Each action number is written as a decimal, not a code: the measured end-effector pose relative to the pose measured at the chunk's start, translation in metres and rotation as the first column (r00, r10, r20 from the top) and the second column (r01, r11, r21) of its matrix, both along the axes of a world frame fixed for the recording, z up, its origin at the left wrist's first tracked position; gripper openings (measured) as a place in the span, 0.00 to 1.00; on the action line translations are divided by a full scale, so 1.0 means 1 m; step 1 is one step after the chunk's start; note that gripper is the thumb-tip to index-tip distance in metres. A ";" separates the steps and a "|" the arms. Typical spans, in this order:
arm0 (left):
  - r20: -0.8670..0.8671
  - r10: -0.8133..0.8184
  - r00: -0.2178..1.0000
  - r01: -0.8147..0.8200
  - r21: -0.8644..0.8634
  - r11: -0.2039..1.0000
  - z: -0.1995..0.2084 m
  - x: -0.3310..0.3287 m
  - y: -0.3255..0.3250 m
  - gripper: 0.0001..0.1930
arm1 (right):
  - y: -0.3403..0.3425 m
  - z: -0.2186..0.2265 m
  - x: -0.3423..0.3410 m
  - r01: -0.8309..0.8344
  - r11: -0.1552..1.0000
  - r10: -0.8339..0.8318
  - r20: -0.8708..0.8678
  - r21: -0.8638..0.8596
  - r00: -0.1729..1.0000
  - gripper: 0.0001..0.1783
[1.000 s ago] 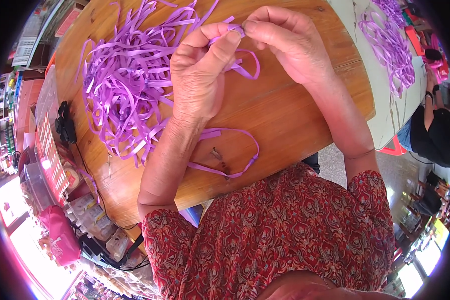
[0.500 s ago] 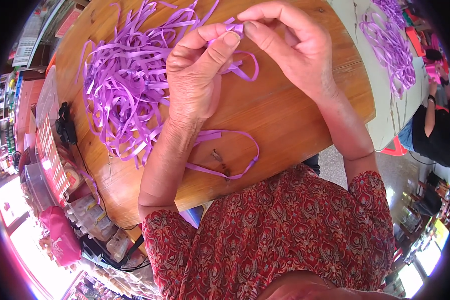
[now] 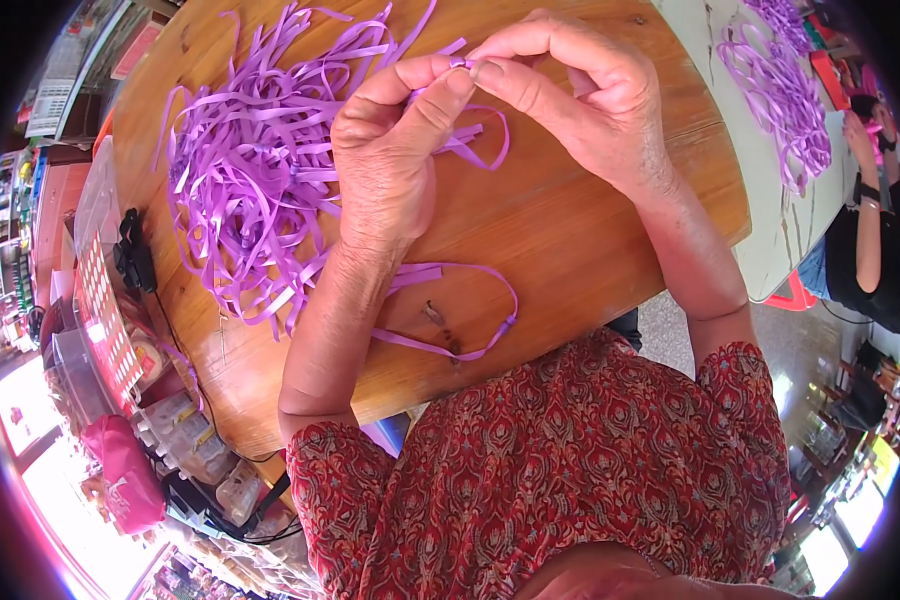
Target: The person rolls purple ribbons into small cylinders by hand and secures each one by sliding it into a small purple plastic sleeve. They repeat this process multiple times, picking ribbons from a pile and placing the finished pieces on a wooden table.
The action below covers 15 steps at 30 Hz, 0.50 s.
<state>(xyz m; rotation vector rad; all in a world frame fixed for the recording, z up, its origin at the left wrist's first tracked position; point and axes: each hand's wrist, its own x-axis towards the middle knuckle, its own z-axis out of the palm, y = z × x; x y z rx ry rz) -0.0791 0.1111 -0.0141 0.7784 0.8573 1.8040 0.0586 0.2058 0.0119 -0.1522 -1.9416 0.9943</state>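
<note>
Thumb and forefinger of my left hand [image 3: 395, 135] pinch a narrow purple ribbon [image 3: 460, 63], and my right hand [image 3: 590, 105] pinches the same bit from the other side. The fingertips of both hands meet above the far part of the wooden table. Between them shows a small knot or fold; its exact form is mostly covered by the fingers. A loop of the ribbon hangs beyond my left hand. Left of that hand lies a large tangled heap of purple ribbons [image 3: 260, 180]. One ribbon loop [image 3: 485, 350] with a small knot rests on the table under my left forearm.
The round-edged wooden table [image 3: 570, 240] adjoins a white marbled table [image 3: 710, 50] bearing more purple ribbons [image 3: 785, 120]. A black cable clip-like object [image 3: 132, 250], clear plastic boxes [image 3: 185, 435] and a pink pouch [image 3: 125, 475] sit at the left. Another person's arm [image 3: 868, 220] is at the right.
My right fingertips have come in against my left ones, closing over the ribbon's small fold. At the far right, the other person's arm has moved.
</note>
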 end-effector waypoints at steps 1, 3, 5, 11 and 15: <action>-0.001 -0.001 1.000 0.001 -0.001 1.000 0.000 0.000 0.000 0.06 | 0.000 0.000 0.001 0.001 1.000 -0.001 -0.001 -0.001 1.000 0.05; 0.015 -0.032 0.999 0.032 0.012 0.999 -0.001 0.000 0.000 0.07 | -0.002 -0.001 0.002 -0.034 0.974 0.051 0.073 -0.224 0.996 0.05; 0.009 -0.045 0.999 0.045 0.008 0.999 -0.001 0.000 0.000 0.08 | 0.000 -0.007 0.000 -0.086 0.938 0.101 0.028 -0.335 0.995 0.05; -0.042 -0.055 0.998 0.055 -0.007 0.998 0.004 0.001 0.001 0.11 | 0.007 -0.012 0.000 -0.139 0.833 0.137 -0.044 -0.536 0.990 0.06; 0.003 -0.062 0.998 0.063 -0.059 0.996 0.002 -0.003 -0.001 0.10 | 0.005 -0.015 -0.003 -0.171 0.785 0.143 -0.095 -0.595 0.985 0.06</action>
